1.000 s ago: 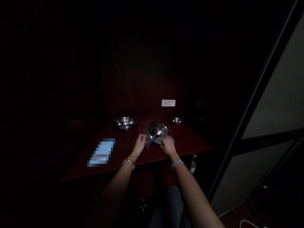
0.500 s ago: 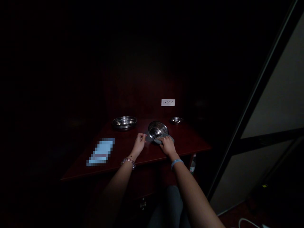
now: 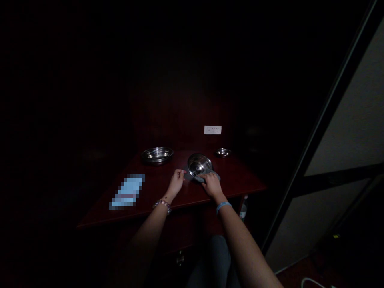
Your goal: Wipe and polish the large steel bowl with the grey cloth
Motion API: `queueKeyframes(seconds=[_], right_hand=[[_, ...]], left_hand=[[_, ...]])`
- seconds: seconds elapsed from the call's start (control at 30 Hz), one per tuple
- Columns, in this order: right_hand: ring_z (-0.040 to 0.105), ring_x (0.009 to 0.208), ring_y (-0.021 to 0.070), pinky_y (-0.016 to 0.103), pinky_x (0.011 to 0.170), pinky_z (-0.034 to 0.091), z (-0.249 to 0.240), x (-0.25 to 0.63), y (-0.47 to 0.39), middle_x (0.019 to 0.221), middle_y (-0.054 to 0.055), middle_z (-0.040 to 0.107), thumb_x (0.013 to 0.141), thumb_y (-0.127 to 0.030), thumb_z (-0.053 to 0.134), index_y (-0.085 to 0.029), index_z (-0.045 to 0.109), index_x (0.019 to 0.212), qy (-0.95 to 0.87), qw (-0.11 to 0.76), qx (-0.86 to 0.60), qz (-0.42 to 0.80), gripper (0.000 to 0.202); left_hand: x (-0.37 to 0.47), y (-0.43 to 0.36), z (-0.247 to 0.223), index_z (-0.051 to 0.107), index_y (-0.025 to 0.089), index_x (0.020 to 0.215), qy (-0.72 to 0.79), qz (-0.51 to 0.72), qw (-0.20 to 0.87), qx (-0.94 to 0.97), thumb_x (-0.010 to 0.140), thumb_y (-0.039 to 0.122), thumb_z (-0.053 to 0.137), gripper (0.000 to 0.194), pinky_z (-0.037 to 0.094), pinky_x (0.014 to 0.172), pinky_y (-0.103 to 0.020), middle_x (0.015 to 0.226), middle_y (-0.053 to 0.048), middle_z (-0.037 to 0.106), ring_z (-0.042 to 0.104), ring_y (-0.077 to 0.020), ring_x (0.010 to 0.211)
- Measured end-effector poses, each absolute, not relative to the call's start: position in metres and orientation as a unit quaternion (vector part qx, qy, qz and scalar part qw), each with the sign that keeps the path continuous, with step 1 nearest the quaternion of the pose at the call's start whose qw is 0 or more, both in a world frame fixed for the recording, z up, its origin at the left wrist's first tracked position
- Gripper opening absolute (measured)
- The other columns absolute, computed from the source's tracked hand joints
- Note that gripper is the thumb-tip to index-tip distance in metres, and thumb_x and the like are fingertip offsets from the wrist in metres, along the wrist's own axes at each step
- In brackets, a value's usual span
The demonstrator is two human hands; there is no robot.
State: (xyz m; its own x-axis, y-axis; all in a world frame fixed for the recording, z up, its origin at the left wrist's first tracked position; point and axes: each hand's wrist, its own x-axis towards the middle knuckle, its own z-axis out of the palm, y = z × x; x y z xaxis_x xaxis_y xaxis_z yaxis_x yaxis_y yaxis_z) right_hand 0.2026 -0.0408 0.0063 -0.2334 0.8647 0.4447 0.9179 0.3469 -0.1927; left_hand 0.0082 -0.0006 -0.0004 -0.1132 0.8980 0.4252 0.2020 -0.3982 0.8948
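Observation:
A shiny metal bowl (image 3: 198,163) is tilted on the desk, its opening turned toward me. My right hand (image 3: 212,184) presses a grey cloth (image 3: 216,174) over the bowl's near right rim, fingers reaching inside. To the left of the bowl, my left hand (image 3: 177,180) is closed in a pinch. A grey patch, seemingly part of the same cloth, shows between those fingertips and the bowl; the exact grip is too dim to make out.
Stacked metal dishes (image 3: 157,155) stand at the back left of the dark red desk (image 3: 168,194). A small metal dish (image 3: 223,153) sits back right, below a wall socket (image 3: 213,130). A pixelated light-blue item (image 3: 128,193) lies left; a bottle (image 3: 244,209) stands beneath the right edge.

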Motion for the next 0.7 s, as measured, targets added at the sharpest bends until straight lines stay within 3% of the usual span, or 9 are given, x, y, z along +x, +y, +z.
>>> queueKeyframes(seconds=[0.37, 0.6, 0.7], right_hand=[[0.058, 0.122, 0.0232, 0.035, 0.111, 0.035, 0.0076, 0.2023, -0.0418, 0.128, 0.006, 0.071, 0.089, -0.018, 0.064, -0.027, 0.066, 0.132, -0.780, 0.241, -0.574, -0.053, 0.044], [0.058, 0.121, 0.0237, 0.035, 0.110, 0.035, 0.0071, 0.2028, -0.0409, 0.129, 0.006, 0.070, 0.090, -0.019, 0.063, -0.026, 0.066, 0.132, -0.785, 0.240, -0.568, -0.056, 0.043], [0.058, 0.121, 0.0236, 0.035, 0.109, 0.036, 0.0072, 0.2022, -0.0413, 0.128, 0.006, 0.071, 0.090, -0.019, 0.064, -0.026, 0.066, 0.132, -0.783, 0.241, -0.571, -0.055, 0.042]], left_hand=[[0.0069, 0.0025, -0.0038, 0.056, 0.020, 0.087, 0.447, 0.578, 0.294, 0.617, 0.093, 0.026, 0.049, 0.011, 0.043, 0.069, -0.028, 0.062, 0.005, 0.052, 0.054, -0.0144, 0.061], [0.0091, 0.0018, -0.0032, 0.048, 0.021, 0.080, 0.444, 0.577, 0.338, 0.597, 0.088, 0.027, 0.054, 0.011, 0.043, 0.066, -0.026, 0.082, 0.000, 0.065, 0.053, -0.0110, 0.060], [0.0091, -0.0004, -0.0012, 0.048, 0.022, 0.081, 0.448, 0.569, 0.341, 0.599, 0.088, 0.029, 0.054, 0.012, 0.044, 0.066, -0.027, 0.079, 0.001, 0.065, 0.054, -0.0117, 0.060]])
